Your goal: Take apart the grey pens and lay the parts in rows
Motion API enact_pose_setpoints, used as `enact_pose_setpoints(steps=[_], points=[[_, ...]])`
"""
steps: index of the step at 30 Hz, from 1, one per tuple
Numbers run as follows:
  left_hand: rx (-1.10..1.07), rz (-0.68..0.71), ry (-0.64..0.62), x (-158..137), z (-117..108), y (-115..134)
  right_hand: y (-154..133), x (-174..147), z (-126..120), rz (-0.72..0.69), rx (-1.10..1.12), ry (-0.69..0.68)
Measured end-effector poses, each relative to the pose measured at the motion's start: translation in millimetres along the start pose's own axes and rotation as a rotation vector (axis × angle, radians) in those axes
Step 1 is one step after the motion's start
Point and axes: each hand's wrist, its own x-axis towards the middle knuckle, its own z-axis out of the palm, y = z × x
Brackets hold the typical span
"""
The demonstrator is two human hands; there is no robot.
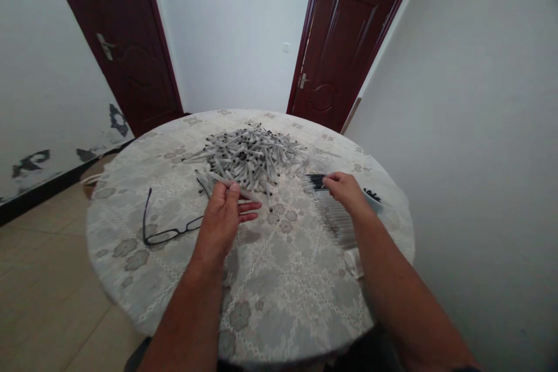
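My left hand [224, 206] pinches a slim whitish pen-like tube [249, 196] between thumb and index finger, the other fingers stretched out. In front of it lies a big heap of whitish pen-like tubes with dark ends [250, 154]. My right hand [342, 190] is closed in a pinch over the dark ends [314, 181] of a row of thin clear sticks [337, 218]. What its fingertips hold is too small to make out. Partly behind the right wrist is a shallow light container with small black pieces [372, 194].
Black-framed glasses [163, 237] lie on the left of the round table with its patterned lace cloth [279, 290]. Some clear plastic [320, 158] rests right of the heap. A crumpled white item [353, 263] sits by my right forearm. A wall [471, 128] stands close on the right.
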Motion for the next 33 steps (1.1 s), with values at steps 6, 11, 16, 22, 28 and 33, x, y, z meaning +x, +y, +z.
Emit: enact_pose_setpoints(steps=[6, 11, 16, 22, 28, 33], points=[[0.037, -0.005, -0.022, -1, 0, 0, -4, 33, 22, 0.028, -0.11, -0.04], [0.05, -0.016, -0.036, -2, 0, 3, -9, 44, 30, 0.039, -0.158, -0.066], [0.09, -0.027, -0.075, -5, 0, 5, -12, 32, 25, -0.02, -0.131, -0.053], [0.206, -0.058, -0.249, -7, 3, 5, -38, -30, 24, -0.175, 0.038, -0.167], [0.352, -0.065, -0.412, -9, 5, 3, -70, -101, 42, -0.308, 0.422, -0.274], [0.404, -0.024, -0.511, -12, 8, 3, -76, -118, 55, -0.236, 0.577, -0.253]])
